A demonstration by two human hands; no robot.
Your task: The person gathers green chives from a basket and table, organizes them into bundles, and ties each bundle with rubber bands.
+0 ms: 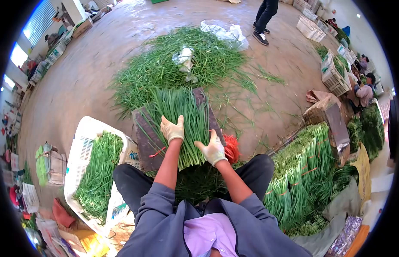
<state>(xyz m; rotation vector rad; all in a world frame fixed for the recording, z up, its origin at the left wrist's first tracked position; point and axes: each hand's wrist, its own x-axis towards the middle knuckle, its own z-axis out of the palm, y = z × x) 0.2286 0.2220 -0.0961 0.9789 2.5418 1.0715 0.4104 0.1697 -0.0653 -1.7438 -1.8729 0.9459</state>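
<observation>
A thick sheaf of long green chives [179, 109] lies on a dark board [149, 147] in front of my knees, pale ends toward me. My left hand [173, 129], in a pale work glove, rests on top of the sheaf with thumb and fingers apart. Lower down, my right hand [213, 150], gloved too, touches the sheaf's right side, its thumb and fingers spread. Left of the sheaf, a red tie [157, 152] lies on the board. Close to my right hand is a heap of red ties [231, 148].
Beyond the board spreads a loose chive pile [143, 73] with plastic bags on it. A white crate [81, 141] of greens stands at my left. Tied bundles [300, 184] are stacked at my right. One person [264, 19] stands ahead; another [365, 95] sits far right.
</observation>
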